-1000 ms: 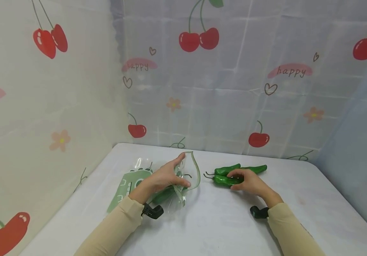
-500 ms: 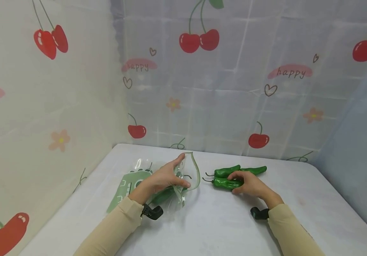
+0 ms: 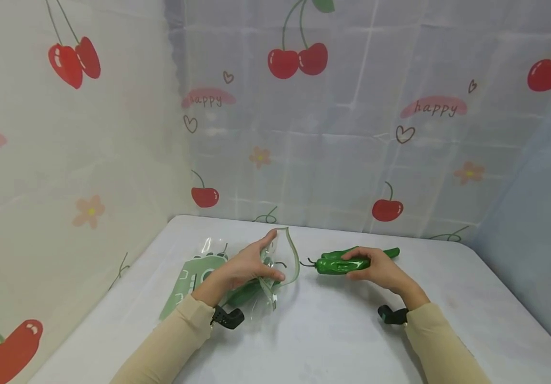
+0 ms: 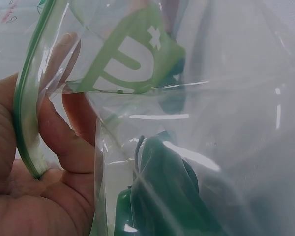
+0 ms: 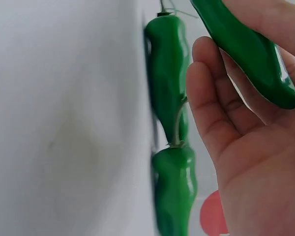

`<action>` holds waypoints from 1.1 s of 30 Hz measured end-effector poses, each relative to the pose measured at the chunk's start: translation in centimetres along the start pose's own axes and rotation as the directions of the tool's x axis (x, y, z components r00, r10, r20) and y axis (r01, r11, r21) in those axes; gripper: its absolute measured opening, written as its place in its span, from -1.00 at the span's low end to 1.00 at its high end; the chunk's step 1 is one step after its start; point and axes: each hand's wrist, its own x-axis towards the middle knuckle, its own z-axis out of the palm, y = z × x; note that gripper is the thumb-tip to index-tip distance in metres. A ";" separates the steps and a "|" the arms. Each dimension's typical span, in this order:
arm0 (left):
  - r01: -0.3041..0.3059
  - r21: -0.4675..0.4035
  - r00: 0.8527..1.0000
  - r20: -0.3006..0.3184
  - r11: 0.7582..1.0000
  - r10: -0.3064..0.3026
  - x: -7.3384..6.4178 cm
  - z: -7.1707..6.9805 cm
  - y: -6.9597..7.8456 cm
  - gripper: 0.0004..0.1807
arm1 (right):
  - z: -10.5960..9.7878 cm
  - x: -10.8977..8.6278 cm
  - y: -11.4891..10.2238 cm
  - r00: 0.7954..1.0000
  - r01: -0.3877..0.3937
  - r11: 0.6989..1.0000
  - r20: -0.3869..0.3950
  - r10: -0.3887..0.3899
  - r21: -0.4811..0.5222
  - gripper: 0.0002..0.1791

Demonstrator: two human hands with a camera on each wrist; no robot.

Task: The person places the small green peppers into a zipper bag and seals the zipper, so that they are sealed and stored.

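Note:
My left hand point(image 3: 246, 266) grips the mouth of a clear zip-lock bag point(image 4: 250, 64) with a green seal strip, thumb and fingers spread across the opening. Green peppers point(image 4: 167, 187) lie inside, seen through the plastic. To the right, my right hand point(image 3: 383, 272) pinches a glossy green pepper point(image 3: 335, 266) between thumb and fingers, its stem pointing left toward the bag. In the right wrist view this pepper point(image 5: 250, 54) is raised from the table. Two more peppers lie beyond it in a line, one nearer the bag point(image 5: 167, 54) and one farther right point(image 5: 174, 182).
A pale green print with white shapes point(image 3: 184, 282) shows on clear plastic left of my left hand. The white table point(image 3: 313, 341) meets cherry-patterned curtains point(image 3: 304, 160) at the back and sides.
My right hand has closed on the front pepper and lifted it slightly, and it now overlaps the peppers behind. The left hand and bag stay where they were.

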 end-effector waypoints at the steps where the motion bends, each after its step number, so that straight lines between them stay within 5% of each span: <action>1: 0.001 0.003 1.000 -0.002 1.000 -0.001 0.0 0.0 0.0 0.37 | -0.1 0.0 -0.3 1.000 0.008 1.000 0.000 -0.008 0.009 -0.54; 16: 0.006 0.005 1.000 -0.003 1.000 -0.006 0.3 0.2 -0.3 0.39 | -0.7 -0.2 -2.2 0.995 0.055 0.990 -0.093 -0.043 0.126 -0.49; 33: 0.008 0.005 1.000 0.003 1.000 -0.008 0.2 0.5 -0.2 0.38 | 0.3 0.0 -3.9 0.995 0.102 0.980 -0.029 -0.099 0.172 -0.51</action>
